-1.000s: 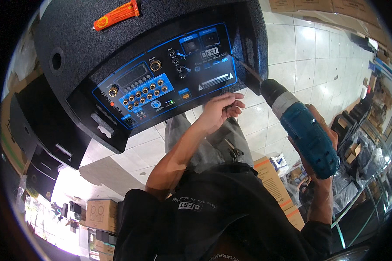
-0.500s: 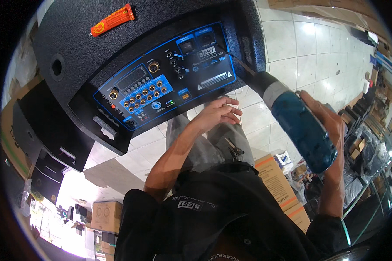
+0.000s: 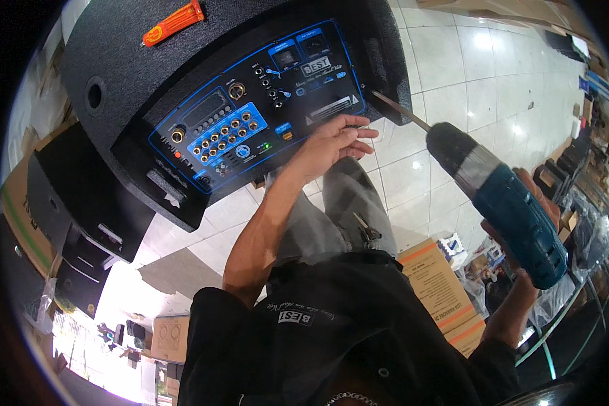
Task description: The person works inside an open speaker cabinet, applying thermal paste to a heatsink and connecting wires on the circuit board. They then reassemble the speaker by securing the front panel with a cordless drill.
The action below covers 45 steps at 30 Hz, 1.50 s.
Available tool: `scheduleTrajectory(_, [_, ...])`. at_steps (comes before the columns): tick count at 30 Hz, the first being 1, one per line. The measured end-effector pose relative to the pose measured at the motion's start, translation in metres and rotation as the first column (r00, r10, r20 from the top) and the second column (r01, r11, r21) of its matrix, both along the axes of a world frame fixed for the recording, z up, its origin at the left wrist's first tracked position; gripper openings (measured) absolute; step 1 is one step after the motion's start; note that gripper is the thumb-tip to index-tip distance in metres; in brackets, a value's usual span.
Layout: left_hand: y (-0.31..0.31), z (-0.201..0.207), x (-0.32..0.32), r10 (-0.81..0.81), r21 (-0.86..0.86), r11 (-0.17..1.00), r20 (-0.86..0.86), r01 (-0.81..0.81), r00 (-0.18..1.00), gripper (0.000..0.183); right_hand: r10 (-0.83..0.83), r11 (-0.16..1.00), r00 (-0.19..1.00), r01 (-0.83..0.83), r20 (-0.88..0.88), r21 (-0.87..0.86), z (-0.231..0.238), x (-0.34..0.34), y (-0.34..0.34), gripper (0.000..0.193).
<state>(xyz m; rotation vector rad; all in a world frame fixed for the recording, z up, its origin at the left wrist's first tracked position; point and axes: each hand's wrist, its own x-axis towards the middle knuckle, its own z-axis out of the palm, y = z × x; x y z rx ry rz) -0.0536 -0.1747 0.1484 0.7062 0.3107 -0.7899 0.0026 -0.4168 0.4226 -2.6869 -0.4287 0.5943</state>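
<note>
In my right hand (image 3: 544, 196) is a teal and black cordless drill (image 3: 514, 210), its handle wrapped by my fingers and mostly hidden under its body. The long driver bit (image 3: 402, 111) points up-left, its tip near the right edge of the control panel (image 3: 311, 101) but apart from it. This dark panel, edged in blue with knobs and gold sockets, is set in a black speaker cabinet (image 3: 237, 34). My left hand (image 3: 328, 145) is by the panel's lower right edge, fingers half curled together; whatever they may pinch is too small to make out.
An orange tube (image 3: 174, 24) lies on the cabinet's top left. More black cabinets (image 3: 81, 196) stand at the left. Cartons (image 3: 439, 284) sit on the tiled floor at my right, near plastic-wrapped goods (image 3: 588, 216). A small tool (image 3: 366, 229) hangs at my waist.
The drill has moved down and right in my right hand, drawing its bit back from the panel's edge. My left hand has shifted slightly up, closer to the panel.
</note>
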Motion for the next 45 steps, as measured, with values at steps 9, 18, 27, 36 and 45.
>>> scheduleTrajectory(9, [-0.013, 0.007, 0.019, 0.312, -0.296, 0.882, -0.218, -0.367, 0.925, 0.04, -0.725, 0.627, 0.585, 0.779, -0.363, 0.003, -0.032, -0.125, -0.042, 0.073])
scheduleTrajectory(18, [-0.02, 0.021, 0.021, 0.311, -0.307, 0.869, -0.269, -0.387, 0.912, 0.041, -0.657, 0.735, 0.731, 0.675, -0.184, 0.062, -0.05, -0.165, -0.02, 0.024])
scheduleTrajectory(27, [-0.021, 0.028, 0.019, 0.317, -0.26, 0.882, -0.288, -0.393, 0.904, 0.038, -0.767, 0.519, 0.548, 0.836, -0.334, 0.178, -0.038, -0.162, 0.012, 0.025])
scheduleTrajectory(36, [-0.032, 0.02, 0.016, 0.39, -0.273, 0.84, -0.294, -0.468, 0.872, 0.036, -0.831, 0.355, 0.38, 0.924, -0.407, 0.14, -0.038, -0.163, 0.021, 0.032])
scheduleTrajectory(45, [-0.057, -0.002, -0.004, 0.381, -0.401, 0.728, -0.439, -0.557, 0.814, 0.031, -0.842, 0.357, 0.37, 0.928, -0.393, 0.109, -0.051, -0.158, 0.032, 0.03])
